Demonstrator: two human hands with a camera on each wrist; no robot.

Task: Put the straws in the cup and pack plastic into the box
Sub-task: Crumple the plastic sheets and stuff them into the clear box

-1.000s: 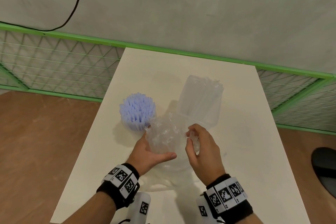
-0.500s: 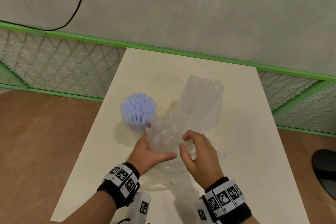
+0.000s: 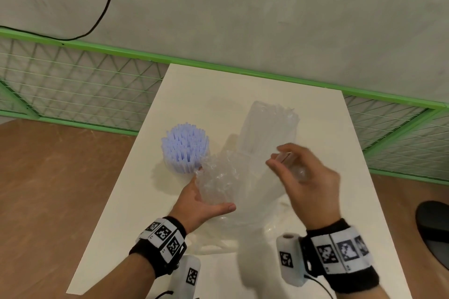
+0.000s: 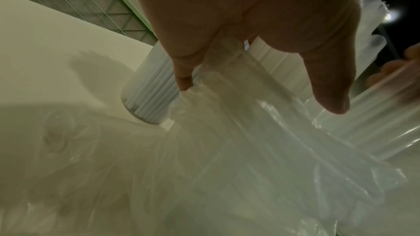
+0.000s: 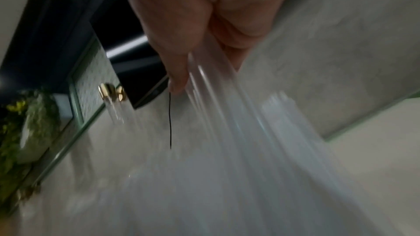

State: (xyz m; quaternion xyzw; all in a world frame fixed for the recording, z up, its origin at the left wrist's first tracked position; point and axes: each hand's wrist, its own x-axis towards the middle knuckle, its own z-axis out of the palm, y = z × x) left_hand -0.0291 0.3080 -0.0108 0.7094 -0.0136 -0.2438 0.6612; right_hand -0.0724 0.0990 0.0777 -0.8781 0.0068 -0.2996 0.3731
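Note:
A clear cup (image 3: 185, 153) packed with pale blue straws stands left of centre on the white table (image 3: 209, 94). Just behind my hands stands a tall clear plastic box (image 3: 268, 128). My left hand (image 3: 211, 198) cups and grips a crumpled wad of clear plastic wrap (image 3: 218, 177) right next to the cup. My right hand (image 3: 279, 156) is raised in front of the box and pinches a strip of the same wrap between thumb and fingers. In the right wrist view the film (image 5: 227, 117) streams down from that pinch, blurred. The left wrist view shows the cup (image 4: 150, 92) beyond my fingers (image 4: 325, 82).
More loose clear film (image 3: 243, 228) lies on the table under my hands. A green mesh fence (image 3: 73, 85) runs behind the table along a grey wall. A dark round object (image 3: 435, 228) sits on the brown floor at the right.
My right hand has lifted up and to the right, away from my left hand, drawing a strip of plastic with it. My left hand and the cup have stayed put.

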